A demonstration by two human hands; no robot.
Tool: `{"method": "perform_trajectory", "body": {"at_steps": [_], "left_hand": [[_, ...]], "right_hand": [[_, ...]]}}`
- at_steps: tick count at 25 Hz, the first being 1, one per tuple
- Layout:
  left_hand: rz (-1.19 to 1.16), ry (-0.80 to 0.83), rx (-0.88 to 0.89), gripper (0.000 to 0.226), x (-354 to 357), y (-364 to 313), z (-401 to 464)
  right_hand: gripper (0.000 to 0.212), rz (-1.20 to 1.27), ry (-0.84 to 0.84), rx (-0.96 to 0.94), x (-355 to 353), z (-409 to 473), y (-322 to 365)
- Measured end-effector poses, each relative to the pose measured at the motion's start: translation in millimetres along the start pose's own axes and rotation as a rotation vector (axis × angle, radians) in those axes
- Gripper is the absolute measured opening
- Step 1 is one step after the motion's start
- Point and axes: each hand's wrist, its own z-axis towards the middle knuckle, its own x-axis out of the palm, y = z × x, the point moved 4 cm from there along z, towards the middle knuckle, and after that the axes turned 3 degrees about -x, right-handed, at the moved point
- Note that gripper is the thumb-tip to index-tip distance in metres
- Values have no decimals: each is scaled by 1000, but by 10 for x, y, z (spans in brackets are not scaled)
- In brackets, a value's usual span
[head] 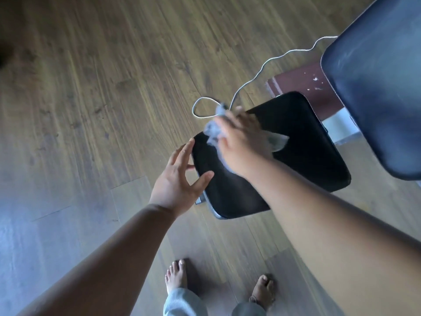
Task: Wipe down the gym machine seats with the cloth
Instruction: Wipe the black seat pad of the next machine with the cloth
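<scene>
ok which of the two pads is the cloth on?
The lower black seat pad, under the right hand holding the cloth. The blue-sheened pad top right is untouched.

Crumpled pale cloth (pixel 213 131) lies atop the flat black padded seat (pixel 303 160).

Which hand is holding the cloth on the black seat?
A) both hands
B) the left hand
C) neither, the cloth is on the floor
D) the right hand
D: the right hand grips the pale cloth over the black seat, while the left hand is spread open at the seat's edge with nothing in it.
</scene>
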Motion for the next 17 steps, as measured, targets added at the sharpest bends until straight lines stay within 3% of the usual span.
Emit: {"method": "perform_trajectory", "body": {"at_steps": [2, 4, 5, 9, 13, 15, 17], "left_hand": [[39, -20, -7, 88, -8, 21, -5], [64, -30, -21, 89, -21, 35, -25], [64, -24, -30, 89, -25, 32, -23], [101, -28, -27, 90, -20, 23, -2], [66, -33, 18, 85, -20, 86, -1], [-137, -18, -18, 66, -140, 134, -12], [-298, -103, -91, 47, -294, 126, -9]], "right_hand": [[51, 62, 51, -224, 120, -60, 335], [51, 69, 116, -321, 81, -102, 202], [50, 41, 98, -284, 37, -65, 22], [44, -19, -26, 218, -108, 123, -405], [51, 97, 71, -83, 75, -31, 355], [61, 300, 156, -66, 59, -143, 475], [71, 633, 238, 56, 14, -231, 427]]}}
